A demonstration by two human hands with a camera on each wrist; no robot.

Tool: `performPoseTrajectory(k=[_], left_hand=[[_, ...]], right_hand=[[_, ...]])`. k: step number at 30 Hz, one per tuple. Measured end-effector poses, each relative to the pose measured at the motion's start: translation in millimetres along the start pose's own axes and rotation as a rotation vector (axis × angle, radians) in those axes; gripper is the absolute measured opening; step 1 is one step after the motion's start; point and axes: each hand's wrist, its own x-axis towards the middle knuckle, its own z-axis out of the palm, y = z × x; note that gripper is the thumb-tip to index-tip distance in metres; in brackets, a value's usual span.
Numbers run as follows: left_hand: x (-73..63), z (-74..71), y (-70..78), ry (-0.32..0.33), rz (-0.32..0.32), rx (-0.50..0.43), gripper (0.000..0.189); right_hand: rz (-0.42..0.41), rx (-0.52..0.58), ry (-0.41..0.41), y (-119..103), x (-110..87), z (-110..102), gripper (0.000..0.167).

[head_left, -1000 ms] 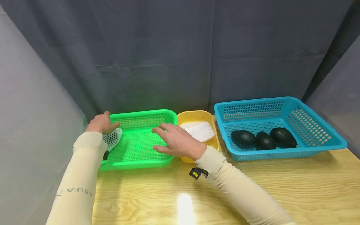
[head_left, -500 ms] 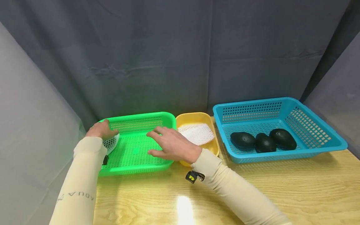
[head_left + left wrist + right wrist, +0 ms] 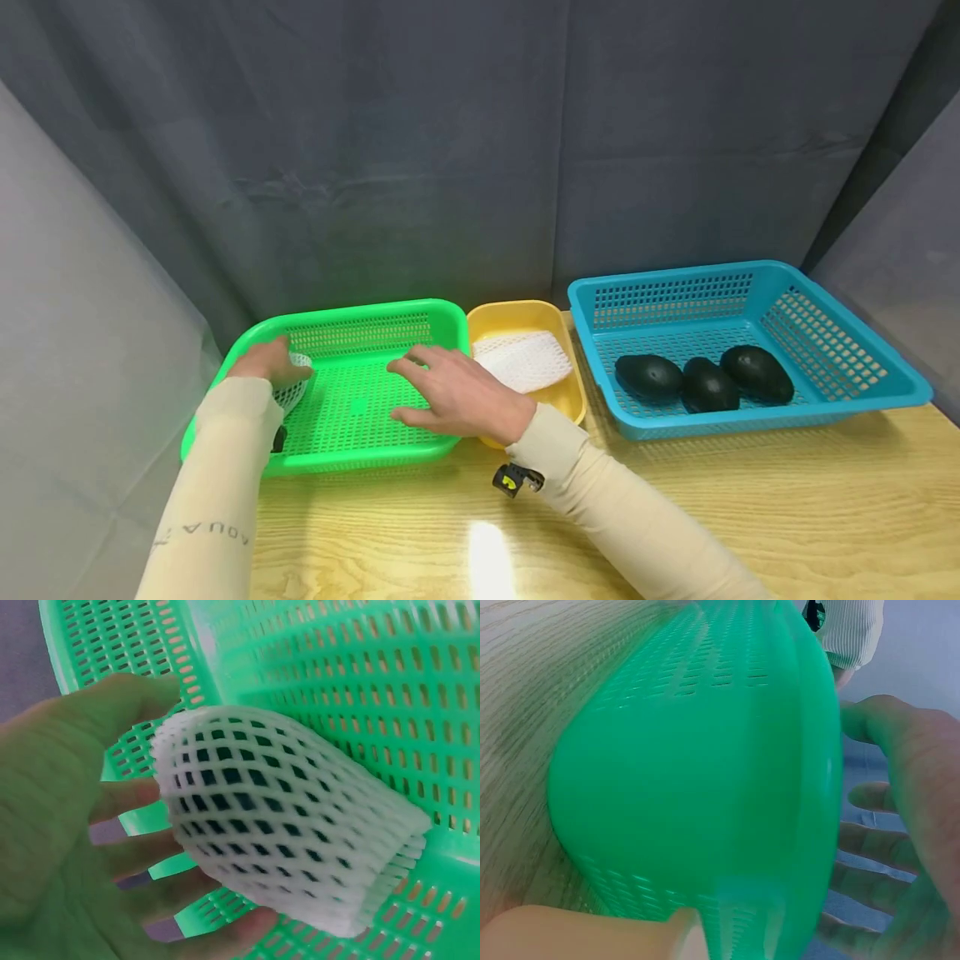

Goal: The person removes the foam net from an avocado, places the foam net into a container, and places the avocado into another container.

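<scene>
A dark avocado in a white foam net sleeve [image 3: 285,817] lies at the left end of the green basket [image 3: 375,452]. My left hand [image 3: 258,362] is right at it. In the left wrist view the fingers are spread and loosely straight, reaching behind the sleeve's rounded end, and the thumb stands apart from the net. My right hand [image 3: 457,392] hovers over the right end of the green basket with relaxed fingers and nothing in them. The right wrist view shows that hand beyond the basket's rim.
A yellow tray [image 3: 517,310] with white foam net sleeves [image 3: 525,360] stands beside the green basket. To its right, a blue basket [image 3: 667,277] holds 3 dark avocados [image 3: 649,377]. All stand on a wooden table [image 3: 390,533] before a grey curtain [image 3: 412,150].
My left hand has sunk lower into the green basket with the netted avocado, and the basket's left rim now shows. The right hand has shifted slightly left.
</scene>
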Motion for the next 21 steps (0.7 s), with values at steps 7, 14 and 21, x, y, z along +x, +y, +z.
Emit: performPoseTrajectory(k=[7, 14, 21], left_hand=[[0.6, 5.6, -2.9, -0.016, 0.008, -0.006, 0.078], [-1.5, 14.1, -9.3, 0.000, 0.014, -0.049, 0.080], [-1.6, 18.6, -10.2, -0.015, 0.007, -0.055, 0.090]], right_hand=[[0.013, -0.008, 0.015, 1, -1.1, 2, 0.057], [-0.003, 0.002, 0.009, -1, 0.3, 6, 0.057], [0.001, 0.013, 0.000, -3, 1.0, 9, 0.057]])
